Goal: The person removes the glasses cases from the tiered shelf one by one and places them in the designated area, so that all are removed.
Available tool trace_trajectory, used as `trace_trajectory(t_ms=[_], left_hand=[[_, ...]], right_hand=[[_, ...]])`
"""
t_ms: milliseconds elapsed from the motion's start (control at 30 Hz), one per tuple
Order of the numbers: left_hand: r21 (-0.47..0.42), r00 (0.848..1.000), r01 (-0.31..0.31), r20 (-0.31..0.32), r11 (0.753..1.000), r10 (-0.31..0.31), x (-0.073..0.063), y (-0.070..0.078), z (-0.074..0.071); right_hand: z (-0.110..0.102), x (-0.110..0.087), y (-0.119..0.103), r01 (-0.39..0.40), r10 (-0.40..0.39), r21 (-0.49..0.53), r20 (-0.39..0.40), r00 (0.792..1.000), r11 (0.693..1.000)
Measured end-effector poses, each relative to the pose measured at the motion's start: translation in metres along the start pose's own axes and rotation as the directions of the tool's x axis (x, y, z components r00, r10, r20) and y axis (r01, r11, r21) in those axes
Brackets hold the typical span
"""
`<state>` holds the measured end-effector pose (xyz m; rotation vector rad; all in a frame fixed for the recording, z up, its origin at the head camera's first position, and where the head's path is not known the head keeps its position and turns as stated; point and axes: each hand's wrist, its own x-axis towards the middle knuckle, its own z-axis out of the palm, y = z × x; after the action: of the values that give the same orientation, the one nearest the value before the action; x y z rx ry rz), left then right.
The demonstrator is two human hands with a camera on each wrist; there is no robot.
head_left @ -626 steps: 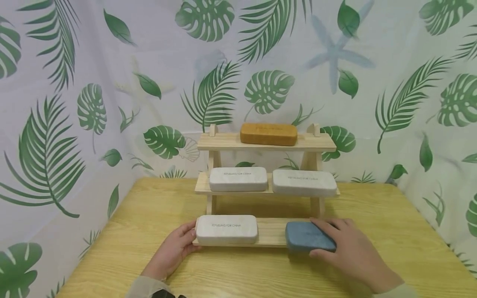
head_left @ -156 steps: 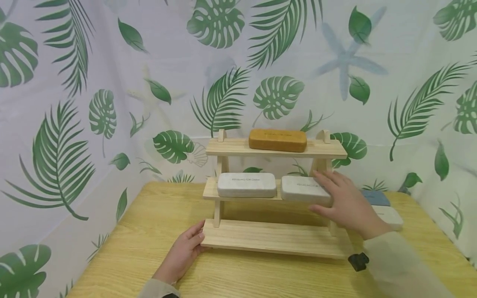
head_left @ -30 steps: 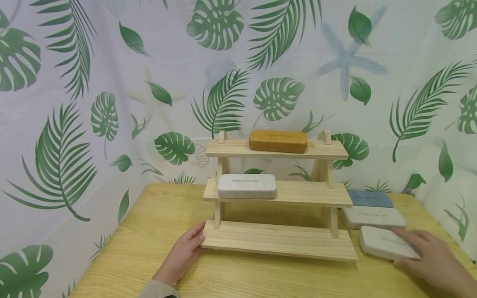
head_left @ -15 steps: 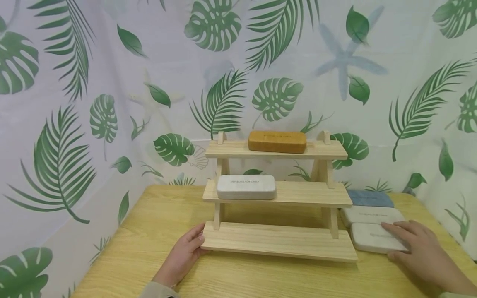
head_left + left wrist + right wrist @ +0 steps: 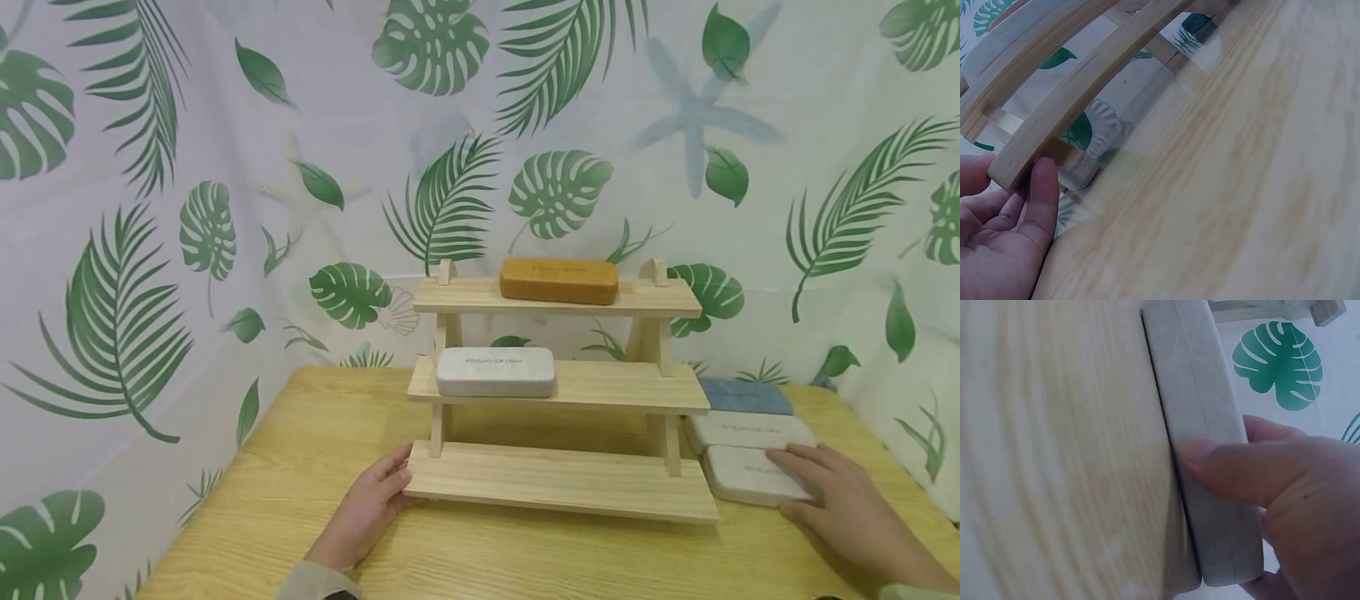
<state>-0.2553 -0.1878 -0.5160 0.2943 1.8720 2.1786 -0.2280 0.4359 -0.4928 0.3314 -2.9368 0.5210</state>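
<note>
At the far left, the left hand (image 5: 367, 508) is positioned at the left end of the bottom shelf (image 5: 562, 483); the end of the board is gripped between thumb and fingers. The bottom shelf is the lowest of three tiers of a wooden stand (image 5: 664, 348), set upright on a wood-grain table (image 5: 555, 562) before a leaf-print backdrop (image 5: 585, 92). A lettered white case (image 5: 496, 375) is seated on the left part of the middle shelf (image 5: 626, 385). An orange case (image 5: 558, 282) is placed near the centre of the top shelf (image 5: 652, 295). To the right of the stand, three cases are laid on the table in a row, back to front: a blue case (image 5: 746, 397), a rear white case (image 5: 742, 428) and a front white case (image 5: 750, 477). The front white case is located just beside the right end of the bottom shelf. At the far right, it is gripped by the right hand (image 5: 847, 504), with the thumb applied to its near side.
</note>
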Motion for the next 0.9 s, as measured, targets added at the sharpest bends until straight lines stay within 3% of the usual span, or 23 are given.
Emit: trace_trajectory(t_ms=[700, 800, 900], left_hand=[[-0.001, 1.000, 0.003, 0.000, 1.000, -0.003, 0.0011, 0.0007, -0.0001], [-0.003, 1.000, -0.002, 0.003, 1.000, 0.002, 0.0012, -0.0005, 0.0001], [-0.001, 1.000, -0.003, 0.000, 1.000, 0.003, 0.0006, -0.0004, 0.0006]], right_hand=[[0.0008, 0.0017, -0.0006, -0.057, 0.058, 0.018, -0.015, 0.998, 0.998], [0.0023, 0.0020, -0.0018, -0.039, 0.041, 0.029, -0.056, 0.998, 0.999], [0.0028, 0.0029, -0.0040, 0.033, -0.029, 0.028, -0.136, 0.990, 0.999]])
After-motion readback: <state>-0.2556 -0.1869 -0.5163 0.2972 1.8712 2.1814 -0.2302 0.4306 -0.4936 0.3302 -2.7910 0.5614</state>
